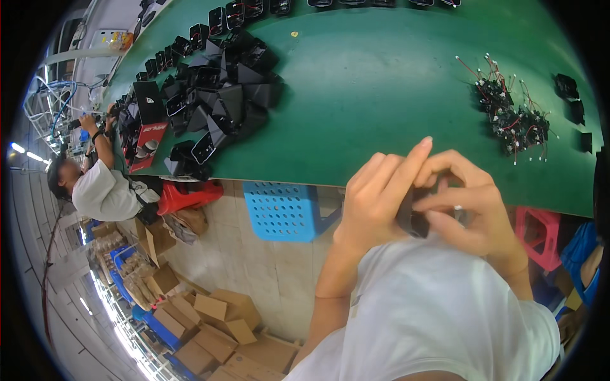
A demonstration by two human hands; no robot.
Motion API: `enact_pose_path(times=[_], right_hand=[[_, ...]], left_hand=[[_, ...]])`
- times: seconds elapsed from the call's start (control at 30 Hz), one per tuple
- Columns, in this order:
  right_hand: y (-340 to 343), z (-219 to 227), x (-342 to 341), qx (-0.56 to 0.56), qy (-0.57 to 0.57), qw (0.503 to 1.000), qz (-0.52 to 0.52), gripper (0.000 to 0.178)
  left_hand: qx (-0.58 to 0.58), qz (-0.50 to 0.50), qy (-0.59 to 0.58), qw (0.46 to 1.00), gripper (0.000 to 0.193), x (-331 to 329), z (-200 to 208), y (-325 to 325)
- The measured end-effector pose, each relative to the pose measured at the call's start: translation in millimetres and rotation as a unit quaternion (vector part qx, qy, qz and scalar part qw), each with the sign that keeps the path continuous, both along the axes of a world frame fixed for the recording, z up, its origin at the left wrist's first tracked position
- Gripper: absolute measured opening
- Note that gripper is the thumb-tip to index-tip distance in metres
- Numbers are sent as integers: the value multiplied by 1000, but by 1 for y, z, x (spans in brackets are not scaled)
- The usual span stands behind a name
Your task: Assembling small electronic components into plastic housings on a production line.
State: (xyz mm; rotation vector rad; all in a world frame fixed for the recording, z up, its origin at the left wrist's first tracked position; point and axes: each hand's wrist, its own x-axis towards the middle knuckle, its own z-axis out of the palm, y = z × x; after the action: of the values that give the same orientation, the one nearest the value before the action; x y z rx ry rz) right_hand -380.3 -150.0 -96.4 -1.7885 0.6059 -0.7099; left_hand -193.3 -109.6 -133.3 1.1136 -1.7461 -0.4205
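Close to my body, at the front edge of the green table (356,95), my left hand (379,198) is closed round a black plastic housing (414,222). Most of the housing is hidden behind my fingers. My right hand (473,202) is bent over its other side, thumb and fingertips drawn together against it. Whether those fingertips pinch a smaller part, I cannot make out. Beyond my right hand lies a heap of small black parts with red and black wires (511,114) and white connectors.
A big pile of black housings (222,95) covers the table's left part, with a row of housings (216,22) along the far edge. At the left sits a co-worker (105,190) beside a red box (149,140). A blue stool (283,213) and cardboard boxes (222,311) stand below.
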Motion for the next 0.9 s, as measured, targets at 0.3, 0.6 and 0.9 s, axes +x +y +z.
enact_pose_path(times=[0.3, 0.6, 0.9], right_hand=[[8, -13, -4, 274, -123, 948, -102, 20], [-4, -36, -22, 570, -283, 772, 8, 28], [-34, 20, -15, 243, -66, 964, 84, 29]], left_hand=[[107, 86, -231, 963, 79, -18, 21, -9], [13, 17, -28, 999, 79, 1, -4, -13], [-2, 33, 14, 999, 70, 29, -6, -1]])
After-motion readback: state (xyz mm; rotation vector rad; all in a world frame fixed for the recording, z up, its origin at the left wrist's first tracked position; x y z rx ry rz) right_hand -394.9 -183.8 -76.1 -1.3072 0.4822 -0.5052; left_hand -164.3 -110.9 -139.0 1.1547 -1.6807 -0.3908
